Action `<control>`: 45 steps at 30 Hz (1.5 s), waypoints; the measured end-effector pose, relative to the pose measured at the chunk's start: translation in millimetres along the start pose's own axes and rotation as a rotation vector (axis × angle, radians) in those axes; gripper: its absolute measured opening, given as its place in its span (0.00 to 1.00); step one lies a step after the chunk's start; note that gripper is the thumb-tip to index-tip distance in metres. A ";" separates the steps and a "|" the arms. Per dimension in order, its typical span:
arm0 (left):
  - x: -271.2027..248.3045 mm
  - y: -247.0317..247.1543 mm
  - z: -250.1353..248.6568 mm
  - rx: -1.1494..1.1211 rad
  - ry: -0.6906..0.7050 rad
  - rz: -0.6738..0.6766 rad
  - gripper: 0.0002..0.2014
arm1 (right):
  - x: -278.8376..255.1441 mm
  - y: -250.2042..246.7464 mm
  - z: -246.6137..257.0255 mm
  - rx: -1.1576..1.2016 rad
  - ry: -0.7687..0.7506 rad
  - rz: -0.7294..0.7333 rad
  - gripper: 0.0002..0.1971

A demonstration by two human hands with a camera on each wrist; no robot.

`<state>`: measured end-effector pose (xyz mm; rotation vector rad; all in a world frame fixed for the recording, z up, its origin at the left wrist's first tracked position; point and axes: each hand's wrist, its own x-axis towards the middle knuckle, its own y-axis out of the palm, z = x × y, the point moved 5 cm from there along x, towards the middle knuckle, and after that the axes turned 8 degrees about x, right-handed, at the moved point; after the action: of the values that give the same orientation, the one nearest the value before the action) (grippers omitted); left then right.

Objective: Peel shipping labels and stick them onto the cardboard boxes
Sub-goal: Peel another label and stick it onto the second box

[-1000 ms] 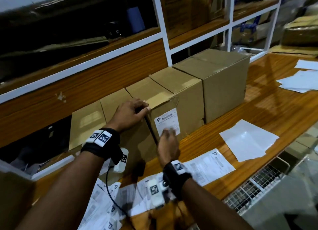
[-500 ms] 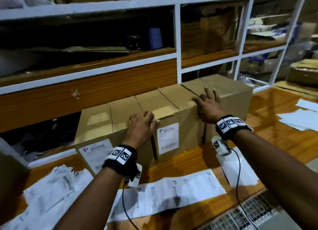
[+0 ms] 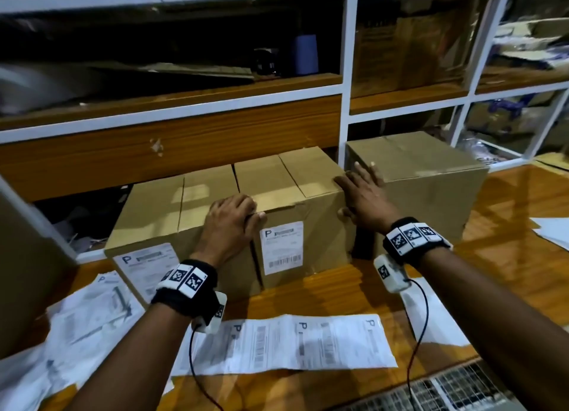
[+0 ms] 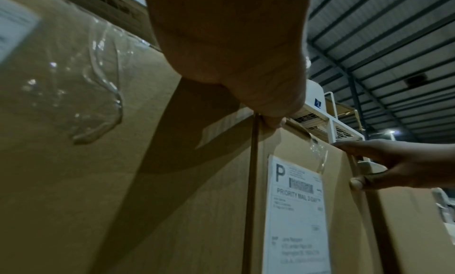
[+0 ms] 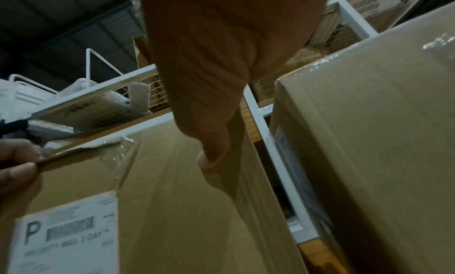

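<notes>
Head view, entry 1:
— Item: middle box (image 3: 286,195), label (image 3: 281,247) stuck flat on its front face. Change recorded?
— Right hand (image 3: 365,196), 1 second ago pressed on that label, is now moved to the box's right edge: fingers straight over the top corner, thumb against the front, nothing grasped. Left hand (image 3: 232,222) is unmoved, fingers curled over the box's top-left front corner, gripping it.

— Entry 2: remaining stock?
— Left box (image 3: 154,222) is labelled. Right box (image 3: 428,182) shows no label on its seen faces. Label strip (image 3: 286,343) lies on the table (image 3: 505,256), near the wrists.

— Meaning?
— Labelling of box 2 is judged finished; repositioning of it is likely, with box 3 next.
</notes>
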<state>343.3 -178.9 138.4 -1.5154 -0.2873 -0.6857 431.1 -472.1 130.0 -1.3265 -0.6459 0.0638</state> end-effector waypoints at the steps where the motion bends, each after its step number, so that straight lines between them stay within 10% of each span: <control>1: -0.6 -1.1 3.5 0.000 -0.010 -0.001 0.13 | 0.5 1.7 2.8 0.019 0.011 0.016 0.40; 11: -4.9 -1.2 6.5 -0.065 -0.078 0.156 0.23 | -7.9 -3.0 -1.8 0.240 0.098 0.013 0.44; 19: -24.5 -21.9 -2.5 -0.099 -0.131 -0.015 0.21 | -32.8 -51.2 -61.3 0.277 0.378 -0.556 0.25; 32: 40.7 1.5 -109.9 -0.217 -0.003 0.001 0.22 | -55.1 -63.5 -224.7 0.454 1.084 -0.261 0.44; 45: 127.3 40.7 -219.8 -0.021 0.206 0.265 0.26 | -49.7 -47.6 -223.2 0.677 0.790 -0.204 0.39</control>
<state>414.0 -424.9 163.8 -1.4565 0.0766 -0.6269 480.2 -700.4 132.2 -0.5400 -0.0501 -0.3654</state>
